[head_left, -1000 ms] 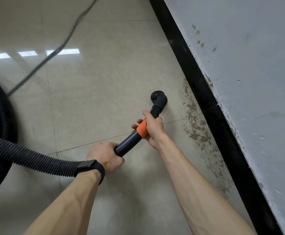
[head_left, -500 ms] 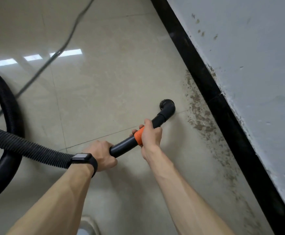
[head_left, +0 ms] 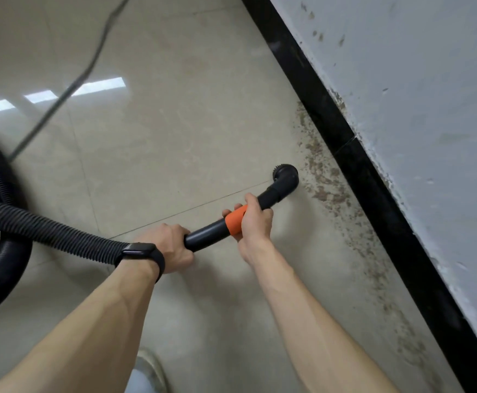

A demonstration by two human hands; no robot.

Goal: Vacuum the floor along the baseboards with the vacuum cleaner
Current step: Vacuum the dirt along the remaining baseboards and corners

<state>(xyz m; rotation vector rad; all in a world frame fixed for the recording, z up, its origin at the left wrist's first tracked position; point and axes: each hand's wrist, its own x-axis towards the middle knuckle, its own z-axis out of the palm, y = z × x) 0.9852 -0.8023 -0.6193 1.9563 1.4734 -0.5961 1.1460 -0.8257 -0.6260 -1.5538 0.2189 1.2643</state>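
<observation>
With our left hand and right hand both curled round the vacuum wand, we swing its brush nozzle, just beyond the right hand, closer to the baseboard, now reaching the grime.

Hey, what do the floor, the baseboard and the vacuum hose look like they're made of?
Floor: probably polished ceramic tile; it mirrors bright light and has thin grout lines. Baseboard: glossy black, perhaps tile or stone; a butt joint shows. Hose: ribbed matte black, likely flexible plastic.
</observation>
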